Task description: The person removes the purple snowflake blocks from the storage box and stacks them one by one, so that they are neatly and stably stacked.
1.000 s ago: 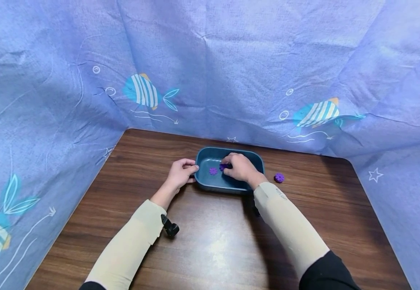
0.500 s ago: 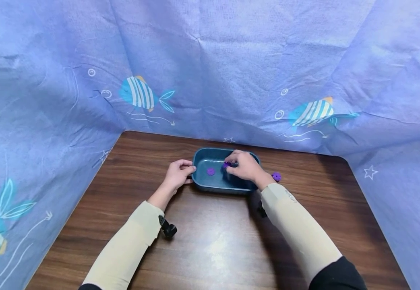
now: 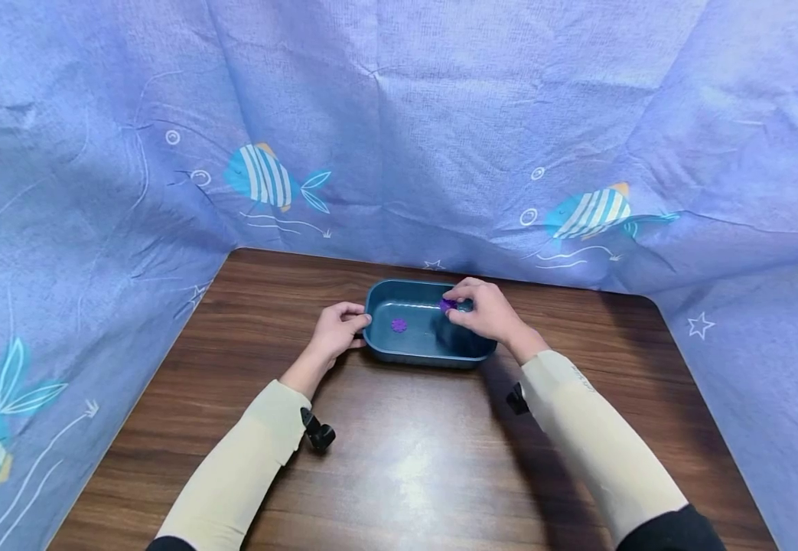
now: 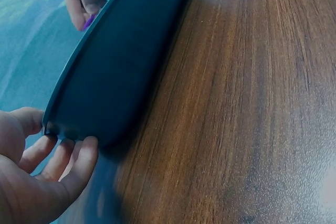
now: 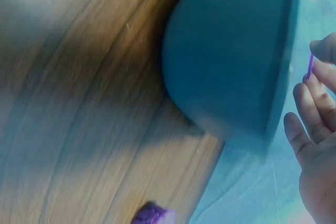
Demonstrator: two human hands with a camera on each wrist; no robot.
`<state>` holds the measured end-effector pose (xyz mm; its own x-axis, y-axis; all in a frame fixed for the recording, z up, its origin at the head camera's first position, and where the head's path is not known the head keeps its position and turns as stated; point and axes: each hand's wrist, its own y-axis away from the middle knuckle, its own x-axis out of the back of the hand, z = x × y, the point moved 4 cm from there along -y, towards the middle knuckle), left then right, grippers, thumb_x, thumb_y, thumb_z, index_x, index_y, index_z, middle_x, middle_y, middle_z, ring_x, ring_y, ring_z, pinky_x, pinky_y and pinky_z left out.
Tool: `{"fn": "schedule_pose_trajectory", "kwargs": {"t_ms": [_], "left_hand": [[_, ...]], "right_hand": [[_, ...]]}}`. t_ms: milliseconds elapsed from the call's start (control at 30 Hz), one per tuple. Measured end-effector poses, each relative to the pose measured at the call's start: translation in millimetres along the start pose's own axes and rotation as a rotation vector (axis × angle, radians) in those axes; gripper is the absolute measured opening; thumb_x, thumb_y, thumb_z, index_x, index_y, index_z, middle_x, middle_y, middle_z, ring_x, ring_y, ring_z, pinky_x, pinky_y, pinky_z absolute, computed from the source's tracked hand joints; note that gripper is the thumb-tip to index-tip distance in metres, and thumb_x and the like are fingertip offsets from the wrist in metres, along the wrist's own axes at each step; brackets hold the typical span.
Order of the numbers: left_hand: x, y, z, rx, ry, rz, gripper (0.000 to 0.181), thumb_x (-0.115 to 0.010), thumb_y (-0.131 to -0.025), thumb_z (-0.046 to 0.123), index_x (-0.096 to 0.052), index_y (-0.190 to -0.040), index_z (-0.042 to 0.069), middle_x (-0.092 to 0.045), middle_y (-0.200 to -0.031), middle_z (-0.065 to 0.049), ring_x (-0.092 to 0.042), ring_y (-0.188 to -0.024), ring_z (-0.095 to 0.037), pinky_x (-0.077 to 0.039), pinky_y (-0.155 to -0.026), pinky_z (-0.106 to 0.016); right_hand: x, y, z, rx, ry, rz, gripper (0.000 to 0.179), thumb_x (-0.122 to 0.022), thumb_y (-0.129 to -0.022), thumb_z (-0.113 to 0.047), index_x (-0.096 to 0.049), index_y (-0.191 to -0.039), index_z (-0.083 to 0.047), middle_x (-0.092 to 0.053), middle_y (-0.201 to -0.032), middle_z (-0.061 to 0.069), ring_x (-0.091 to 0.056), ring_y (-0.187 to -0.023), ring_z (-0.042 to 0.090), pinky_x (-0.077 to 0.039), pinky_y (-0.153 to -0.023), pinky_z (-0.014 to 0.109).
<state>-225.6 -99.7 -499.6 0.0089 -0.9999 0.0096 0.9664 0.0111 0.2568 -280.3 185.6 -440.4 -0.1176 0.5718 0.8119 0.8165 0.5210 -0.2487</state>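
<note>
A dark teal rectangular tray (image 3: 426,360) with rounded corners stands toward the back of the table. My left hand (image 3: 334,330) grips its left end, thumb on the rim and fingers along the outer wall in the left wrist view. Inside the tray, left of centre, lies a purple flower-shaped disc (image 3: 399,325). Over the tray's right end my right hand (image 3: 490,312) pinches a second purple disc (image 3: 447,304) between thumb and fingers; the right wrist view shows this thin disc (image 5: 311,64) edge-on. The tray's right rim is partly hidden by that hand.
Purple pieces (image 5: 152,214), apparently stacked, sit on the wooden table (image 3: 371,474) right of the tray; the right arm hides them in the head view. A blue fish-patterned cloth (image 3: 399,153) hangs just behind the table's back edge.
My right hand has moved to the right with the pinched purple disc, from the tray's middle toward its right end. The left hand stays on the tray's left end.
</note>
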Motion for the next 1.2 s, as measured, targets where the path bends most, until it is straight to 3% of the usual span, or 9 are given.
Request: {"fn": "schedule_pose_trajectory", "kwargs": {"t_ms": [400, 700, 1033, 1200], "left_hand": [[1.1, 0.0, -1.9, 0.0, -0.018, 0.003, 0.035, -0.068, -0.099, 0.009, -0.061, -0.129, -0.008, -0.064, -0.104, -0.013, -0.068, -0.096, -0.028, -0.065, -0.071, -0.031], [1.5, 0.0, -1.7, -0.004, -0.015, 0.011, 0.032, -0.068, -0.098, 0.009, -0.063, -0.126, -0.007, -0.064, -0.103, -0.012, -0.068, -0.093, -0.026, -0.065, -0.069, -0.03], [0.5, 0.3, -2.7, 0.001, -0.005, 0.002, 0.036, -0.068, -0.098, 0.009, -0.061, -0.129, -0.008, -0.066, -0.113, -0.022, -0.069, -0.096, -0.028, -0.065, -0.071, -0.03], [0.0, 0.7, -0.7, 0.012, -0.007, -0.016, 0.037, -0.066, -0.099, 0.009, -0.059, -0.131, -0.009, -0.063, -0.122, -0.03, -0.069, -0.099, -0.03, -0.066, -0.075, -0.035]], "right_hand": [[34.7, 29.8, 26.1, -0.048, 0.003, 0.097, 0.027, -0.078, -0.085, -0.013, -0.078, -0.111, -0.007, -0.072, -0.103, 0.007, -0.065, -0.084, 0.027, -0.053, -0.067, 0.032], [44.0, 55.3, 51.8, -0.105, 0.025, 0.152, 0.025, -0.078, -0.083, -0.01, -0.079, -0.108, -0.008, -0.073, -0.101, 0.005, -0.065, -0.087, 0.02, -0.049, -0.065, 0.022], [45.2, 83.2, 78.6, -0.189, 0.018, 0.156, 0.024, -0.077, -0.082, -0.005, -0.079, -0.107, -0.005, -0.074, -0.103, 0.009, -0.069, -0.087, 0.024, -0.055, -0.068, 0.02], [44.5, 94.7, 91.3, -0.205, 0.033, 0.161, 0.024, -0.079, -0.083, -0.006, -0.079, -0.107, -0.003, -0.074, -0.103, 0.012, -0.07, -0.089, 0.028, -0.06, -0.073, 0.033]]}}
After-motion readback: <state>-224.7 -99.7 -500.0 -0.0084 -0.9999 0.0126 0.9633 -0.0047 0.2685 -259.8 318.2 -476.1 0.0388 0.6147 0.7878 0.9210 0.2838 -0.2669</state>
